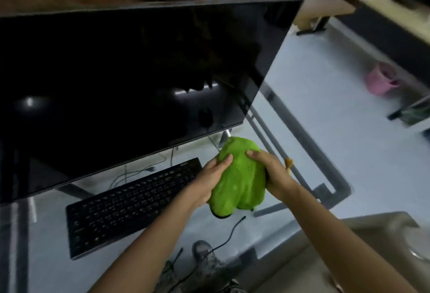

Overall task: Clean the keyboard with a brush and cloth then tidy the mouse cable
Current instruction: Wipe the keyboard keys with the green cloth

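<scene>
A bunched green cloth (239,176) is held above the glass desk, to the right of the black keyboard (130,204). My left hand (211,176) grips the cloth's left side and my right hand (272,171) grips its right side. A small tan brush tip (288,163) sticks out behind my right hand; how it is held is hidden. A black cable (223,241) runs across the desk below the cloth. No mouse shows in the frame.
A large dark monitor (139,71) stands just behind the keyboard. The glass desk's (302,199) right edge and metal frame lie right of my hands. A pink bucket (381,80) sits on the floor at the far right. Plush toys lie beyond the monitor.
</scene>
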Available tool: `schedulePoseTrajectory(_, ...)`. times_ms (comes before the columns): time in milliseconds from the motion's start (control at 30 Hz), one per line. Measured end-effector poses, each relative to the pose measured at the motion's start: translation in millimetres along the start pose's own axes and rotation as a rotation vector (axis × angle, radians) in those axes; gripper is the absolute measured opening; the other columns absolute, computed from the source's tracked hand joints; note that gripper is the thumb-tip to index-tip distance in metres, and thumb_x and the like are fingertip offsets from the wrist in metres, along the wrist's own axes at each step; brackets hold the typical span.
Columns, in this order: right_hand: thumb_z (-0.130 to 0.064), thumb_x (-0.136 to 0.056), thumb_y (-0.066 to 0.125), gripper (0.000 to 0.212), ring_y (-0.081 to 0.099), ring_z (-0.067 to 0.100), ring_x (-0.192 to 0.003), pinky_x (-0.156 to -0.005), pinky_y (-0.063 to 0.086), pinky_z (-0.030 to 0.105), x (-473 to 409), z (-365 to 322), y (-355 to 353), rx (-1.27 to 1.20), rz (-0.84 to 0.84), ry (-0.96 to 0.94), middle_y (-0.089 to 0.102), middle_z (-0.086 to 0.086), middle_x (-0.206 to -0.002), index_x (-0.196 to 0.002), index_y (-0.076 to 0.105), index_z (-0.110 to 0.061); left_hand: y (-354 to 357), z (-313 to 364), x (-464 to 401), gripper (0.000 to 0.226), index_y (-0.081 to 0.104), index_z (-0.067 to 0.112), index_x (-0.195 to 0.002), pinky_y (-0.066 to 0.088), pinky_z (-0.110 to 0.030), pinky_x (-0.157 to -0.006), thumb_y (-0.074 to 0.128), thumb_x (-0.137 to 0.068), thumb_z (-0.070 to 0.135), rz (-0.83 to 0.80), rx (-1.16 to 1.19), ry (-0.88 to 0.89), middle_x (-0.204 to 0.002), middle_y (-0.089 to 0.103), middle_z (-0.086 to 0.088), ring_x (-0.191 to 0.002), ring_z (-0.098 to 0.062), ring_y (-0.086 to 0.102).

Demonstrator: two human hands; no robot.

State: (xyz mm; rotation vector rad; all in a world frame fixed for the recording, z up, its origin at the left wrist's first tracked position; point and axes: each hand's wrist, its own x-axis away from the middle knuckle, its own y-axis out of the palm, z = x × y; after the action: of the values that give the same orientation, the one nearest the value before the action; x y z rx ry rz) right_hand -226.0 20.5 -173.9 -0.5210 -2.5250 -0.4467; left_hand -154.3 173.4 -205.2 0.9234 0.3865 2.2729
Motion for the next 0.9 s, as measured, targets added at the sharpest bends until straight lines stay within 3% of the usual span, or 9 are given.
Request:
schedulePoseTrajectory(100, -0.029, -0.094, 0.054, 0.035, 0.064, 0.035, -0.11, -0.092, 0.051, 0.049, 8.7, 9.0, -56.7, -0.229, -0.057, 0.126, 0.064, 0.021, -0.124, -0.118, 0.069, -0.009, 48.5, -17.7, -25.4, 0.02, 0.057, 0.019, -0.115, 0.059, -0.034, -0.075, 0.052, -0.096, 0.022, -0.043, 0.063, 0.021, -0.103, 0.069, -0.004, -0.089, -0.017, 0.069)
schedulePoseTrajectory(200, -0.024, -0.083, 0.073, 0.054, 0.064, 0.035, -0.11, -0.085, 0.056, 0.047, 0.7, 17.3, -108.5, -0.123, 0.109, 0.093, 0.058, 0.02, -0.131, -0.131, 0.052, -0.013, 67.5, -40.7, -55.3, 0.016, 0.056, 0.024, -0.11, 0.057, -0.035, -0.072, 0.055, -0.095, 0.022, 0.026, 0.072, 0.022, -0.106, 0.069, -0.005, -0.092, -0.019, 0.068)
schedulePoseTrajectory(267, -0.018, -0.078, 0.079, 0.056, 0.068, 0.029, -0.1, -0.078, 0.059, 0.04, -7.2, 22.3, -128.1, 0.128, 0.312, 0.01, 0.062, 0.016, -0.124, -0.126, 0.05, -0.016, 67.4, -65.9, -77.1, 0.012, 0.056, 0.024, -0.106, 0.056, -0.038, -0.076, 0.057, -0.094, 0.021, 0.098, -0.019, 0.013, -0.111, 0.067, -0.009, -0.095, -0.021, 0.067)
schedulePoseTrajectory(367, -0.034, -0.071, 0.084, 0.067, 0.062, 0.02, -0.103, -0.082, 0.054, 0.038, -22.8, 40.4, -146.7, 0.706, 0.447, -0.102, 0.06, 0.001, -0.122, -0.125, 0.047, -0.024, 63.6, -101.2, -100.0, 0.022, 0.05, 0.021, -0.112, 0.054, -0.043, -0.086, 0.059, -0.093, 0.025, 0.254, -0.344, -0.016, -0.117, 0.063, -0.01, -0.098, -0.023, 0.064)
schedulePoseTrajectory(467, -0.037, -0.073, 0.08, 0.078, 0.052, 0.031, -0.114, -0.09, 0.048, 0.044, -40.7, 67.5, -153.7, 1.167, 0.517, -0.152, 0.052, 0.013, -0.127, -0.137, 0.038, -0.022, 59.6, -127.5, -111.6, 0.04, 0.045, 0.015, -0.125, 0.049, -0.041, -0.091, 0.063, -0.089, 0.021, 0.419, -0.745, 0.1, -0.122, 0.055, -0.01, -0.107, -0.026, 0.057)
schedulePoseTrajectory(567, -0.032, -0.091, 0.06, 0.075, 0.021, 0.032, -0.145, -0.118, 0.017, 0.045, -54.7, 86.4, -149.6, 1.529, 0.398, -0.252, 0.024, 0.016, -0.157, -0.151, 0.021, -0.01, 59.3, -143.9, -113.0, 0.058, 0.038, 0.015, -0.139, 0.041, -0.038, -0.103, 0.065, -0.088, 0.025, 0.327, -1.155, 0.268, -0.143, 0.038, -0.01, -0.128, -0.027, 0.041)
schedulePoseTrajectory(700, -0.035, -0.099, 0.021, 0.062, 0.001, 0.029, -0.149, -0.119, -0.002, 0.046, -63.3, 106.9, -149.8, 1.777, 0.194, -0.244, 0.007, 0.011, -0.162, -0.153, 0.012, -0.007, 43.8, -158.9, -114.5, 0.075, 0.015, 0.019, -0.151, 0.011, -0.046, -0.119, 0.042, -0.091, 0.055, 0.142, -1.698, 0.298, -0.159, 0.007, -0.013, -0.147, -0.033, 0.003)
schedulePoseTrajectory(800, -0.04, -0.087, -0.006, 0.076, -0.001, 0.031, -0.149, -0.116, -0.01, 0.048, -66.6, 117.2, -152.0, 1.917, 0.143, -0.221, 0.003, 0.015, -0.162, -0.153, 0.006, -0.005, 31.3, -166.3, -110.9, 0.08, 0.016, 0.017, -0.151, 0.011, -0.049, -0.115, 0.019, -0.087, 0.066, 0.121, -1.84, 0.293, -0.157, 0.012, -0.017, -0.145, -0.035, 0.012)
schedulePoseTrajectory(900, -0.042, -0.098, 0.022, 0.071, -0.009, 0.033, -0.148, -0.111, -0.021, 0.054, -69.0, 114.1, -144.0, 2.058, 0.146, -0.168, -0.008, 0.017, -0.16, -0.152, -0.003, -0.004, 31.2, -156.4, -102.8, 0.084, 0.009, 0.017, -0.151, -0.003, -0.048, -0.113, 0.014, -0.085, 0.069, 0.096, -1.899, 0.308, -0.157, -0.001, -0.015, -0.146, -0.034, 0.004)
